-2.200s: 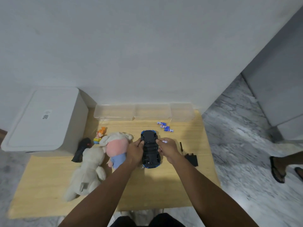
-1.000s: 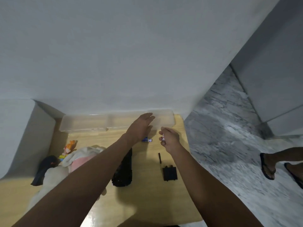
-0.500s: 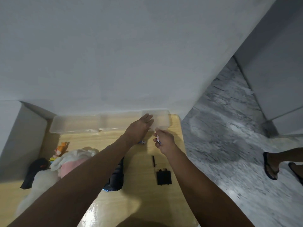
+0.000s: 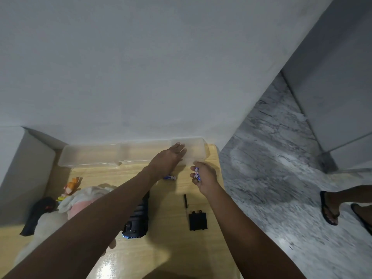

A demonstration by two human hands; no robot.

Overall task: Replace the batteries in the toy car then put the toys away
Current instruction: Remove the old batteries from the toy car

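Note:
The black toy car [image 4: 136, 220] lies upside down on the wooden table [image 4: 167, 248], partly hidden under my left forearm. My left hand [image 4: 169, 160] reaches forward with straight fingers onto the right end of the clear plastic bin [image 4: 193, 150]. My right hand [image 4: 203, 176] pinches a blue and white battery [image 4: 196, 174] just in front of that bin. Another battery [image 4: 169, 177] lies on the table below my left hand. The black battery cover [image 4: 197, 221] and a small screwdriver [image 4: 185, 200] lie right of the car.
Plush toys [image 4: 80, 202], an orange figure [image 4: 70, 187] and a black object [image 4: 35, 217] sit at the table's left. A white box [image 4: 22, 174] stands against the wall. A person's sandalled feet [image 4: 330, 208] are on the marble floor at right.
Both hands left the car. My left hand reached out to the clear bin, and my right hand lifted a battery toward it. The view shifted left and up.

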